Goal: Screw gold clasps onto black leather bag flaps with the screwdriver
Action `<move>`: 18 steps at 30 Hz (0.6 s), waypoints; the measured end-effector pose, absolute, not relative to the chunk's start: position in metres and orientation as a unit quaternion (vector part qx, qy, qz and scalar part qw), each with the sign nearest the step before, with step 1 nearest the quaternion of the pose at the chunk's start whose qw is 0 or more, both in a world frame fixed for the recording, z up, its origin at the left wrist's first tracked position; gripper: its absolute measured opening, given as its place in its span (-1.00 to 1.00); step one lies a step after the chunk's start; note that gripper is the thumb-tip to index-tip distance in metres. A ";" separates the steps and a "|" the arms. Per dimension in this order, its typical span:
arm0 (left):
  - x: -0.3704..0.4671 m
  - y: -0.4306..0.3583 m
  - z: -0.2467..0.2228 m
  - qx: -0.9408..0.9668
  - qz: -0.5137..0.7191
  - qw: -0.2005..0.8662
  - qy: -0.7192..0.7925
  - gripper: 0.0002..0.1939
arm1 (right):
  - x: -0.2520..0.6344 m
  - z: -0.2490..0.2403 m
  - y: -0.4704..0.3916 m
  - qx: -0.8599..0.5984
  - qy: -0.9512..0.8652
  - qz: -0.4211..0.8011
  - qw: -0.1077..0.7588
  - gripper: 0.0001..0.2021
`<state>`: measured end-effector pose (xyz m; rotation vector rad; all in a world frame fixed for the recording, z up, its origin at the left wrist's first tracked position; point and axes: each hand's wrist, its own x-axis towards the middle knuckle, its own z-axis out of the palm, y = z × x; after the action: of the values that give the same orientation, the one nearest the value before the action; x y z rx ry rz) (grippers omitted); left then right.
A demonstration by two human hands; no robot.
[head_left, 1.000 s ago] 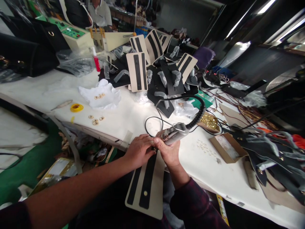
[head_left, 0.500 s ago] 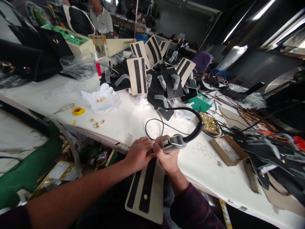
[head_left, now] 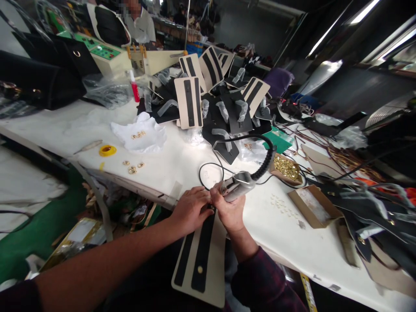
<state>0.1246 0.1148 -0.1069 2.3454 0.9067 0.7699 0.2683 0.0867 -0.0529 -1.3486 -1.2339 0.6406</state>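
Observation:
My right hand [head_left: 229,210] is wrapped round a grey metal tool [head_left: 238,185], seemingly an electric screwdriver, with a thick black cord at its rear. Its working tip is hidden by my fingers. A beige panel with two black strips [head_left: 215,264] slants from my lap up to the table edge, a gold round piece [head_left: 199,269] showing on one strip. At the panel's upper end, my left hand [head_left: 192,207] grips it with fingers close together, thumb beside the strip. Both hands nearly touch there, over a small dark spot I cannot make out.
Similar striped panels [head_left: 189,104] and black bag pieces lie heaped at the back of the white table [head_left: 156,173]. Gold rings [head_left: 132,170] lie at left near yellow tape [head_left: 107,150]. Boxes of gold fittings [head_left: 286,168] and small parts [head_left: 313,207] stand right. A person sits beyond.
The tool's rear end has tilted upward a little in my right hand, and its cord has shifted with it. My left hand stays on the panel.

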 end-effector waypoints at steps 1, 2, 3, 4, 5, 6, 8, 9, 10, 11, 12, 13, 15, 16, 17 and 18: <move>0.125 0.115 -0.107 0.863 0.281 0.253 0.334 -0.72 | 0.267 -0.054 0.087 -0.572 -0.529 0.273 0.564 -0.78; 0.125 0.115 -0.106 0.863 0.280 0.252 0.335 -0.70 | 0.266 -0.054 0.088 -0.571 -0.536 0.273 0.559 -0.77; 0.125 0.115 -0.107 0.864 0.279 0.250 0.337 -0.68 | 0.265 -0.055 0.088 -0.570 -0.544 0.273 0.552 -0.76; 0.125 0.115 -0.107 0.864 0.279 0.247 0.339 -0.66 | 0.265 -0.054 0.089 -0.573 -0.548 0.270 0.546 -0.74; 0.125 0.114 -0.107 0.864 0.279 0.244 0.340 -0.65 | 0.264 -0.053 0.089 -0.579 -0.546 0.267 0.543 -0.73; 0.125 0.114 -0.108 0.864 0.280 0.243 0.340 -0.66 | 0.264 -0.051 0.089 -0.587 -0.538 0.263 0.545 -0.73; 0.124 0.114 -0.109 0.865 0.281 0.242 0.337 -0.71 | 0.264 -0.046 0.090 -0.589 -0.518 0.279 0.554 -0.72; 0.124 0.114 -0.109 0.865 0.281 0.243 0.336 -0.74 | 0.265 -0.044 0.090 -0.581 -0.512 0.299 0.558 -0.71; 0.124 0.114 -0.109 0.864 0.283 0.245 0.336 -0.76 | 0.267 -0.042 0.091 -0.568 -0.509 0.322 0.561 -0.69; 0.124 0.114 -0.109 0.864 0.284 0.246 0.337 -0.77 | 0.268 -0.041 0.091 -0.553 -0.509 0.343 0.563 -0.67; 0.124 0.114 -0.109 0.863 0.284 0.246 0.338 -0.77 | 0.270 -0.040 0.091 -0.541 -0.507 0.360 0.566 -0.64; 0.124 0.113 -0.109 0.863 0.284 0.246 0.337 -0.77 | 0.271 -0.041 0.091 -0.534 -0.504 0.368 0.570 -0.62; 0.124 0.113 -0.109 0.864 0.283 0.247 0.337 -0.78 | 0.274 -0.042 0.090 -0.533 -0.492 0.368 0.582 -0.58; 0.124 0.113 -0.109 0.864 0.282 0.247 0.337 -0.78 | 0.275 -0.042 0.089 -0.536 -0.486 0.364 0.587 -0.55; 0.124 0.113 -0.109 0.863 0.282 0.247 0.338 -0.77 | 0.277 -0.039 0.088 -0.541 -0.480 0.357 0.591 -0.52; 0.124 0.114 -0.110 0.862 0.282 0.248 0.340 -0.77 | 0.280 -0.035 0.087 -0.550 -0.472 0.347 0.595 -0.49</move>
<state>0.1244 0.1136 -0.1100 2.3500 0.9275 0.7699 0.2803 0.0873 -0.0353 -1.2765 -1.0965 0.8060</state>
